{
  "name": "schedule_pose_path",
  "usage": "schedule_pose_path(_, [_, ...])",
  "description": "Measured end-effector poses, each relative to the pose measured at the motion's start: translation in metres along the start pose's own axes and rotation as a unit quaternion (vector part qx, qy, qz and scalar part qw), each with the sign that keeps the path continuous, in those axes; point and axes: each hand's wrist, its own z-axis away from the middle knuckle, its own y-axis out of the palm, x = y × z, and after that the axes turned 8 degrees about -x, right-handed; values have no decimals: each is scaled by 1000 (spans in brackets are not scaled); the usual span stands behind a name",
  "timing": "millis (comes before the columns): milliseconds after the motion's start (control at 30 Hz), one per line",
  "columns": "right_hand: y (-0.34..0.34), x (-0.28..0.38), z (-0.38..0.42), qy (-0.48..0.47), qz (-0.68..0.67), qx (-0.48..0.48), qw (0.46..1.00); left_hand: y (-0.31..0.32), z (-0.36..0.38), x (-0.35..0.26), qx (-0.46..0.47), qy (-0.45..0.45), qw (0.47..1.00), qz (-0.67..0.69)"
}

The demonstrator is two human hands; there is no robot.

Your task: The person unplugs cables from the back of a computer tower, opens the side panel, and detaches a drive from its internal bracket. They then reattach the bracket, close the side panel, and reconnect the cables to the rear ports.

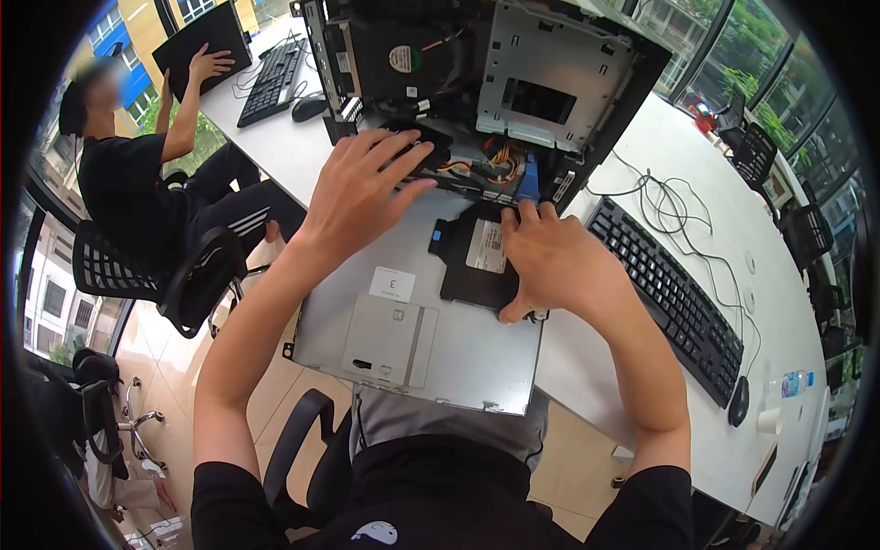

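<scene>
An opened desktop computer case (316,55) stands tilted up on the table, its inside facing me. Its flat metal side (477,367) extends toward my lap. My right hand (559,261) spans a flat black drive (472,261) with a white label and a blue tab, thumb at the near edge and fingers at the far edge. The drive lies over the metal side. My left hand (362,192) is open, fingers spread at a black part (431,142) inside the case. Coloured wires (500,165) and a blue connector (529,179) sit between the hands.
A black keyboard (674,293), a mouse (739,401) and loose cables (655,197) lie to the right, near a water bottle (796,382) and a paper cup (770,422). Another keyboard (275,81) and mouse (309,108) lie left. A seated person (128,174) holds a dark panel (203,50).
</scene>
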Motion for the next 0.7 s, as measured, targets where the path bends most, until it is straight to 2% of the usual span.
schedule_pose_path(133, [-26,-5,6,2,8,56,998,-14,-8,-11,-11,-14,999,42])
schedule_pose_path(233, [-44,-13,20,13,10,41,999,-25,-17,-15,-34,-15,997,74])
schedule_pose_path(267, [-37,-21,30,-26,2,-67,997,-30,-22,-16,-43,-17,995,85])
schedule_pose_path(400, [-82,-22,50,48,-45,-48,997,-42,-46,-9,-135,16,986,93])
schedule_pose_path(500, [-92,-23,68,33,-9,-196,980,-50,-71,2,-201,53,975,79])
schedule_pose_path(533, [-90,-27,70,27,4,-242,970,-56,-78,0,-192,40,976,91])
schedule_pose_path(633, [-94,-27,66,31,48,-346,937,-58,-104,9,-229,62,969,73])
schedule_pose_path(700, [-91,-29,58,45,59,-388,919,-58,-119,10,-216,57,972,78])
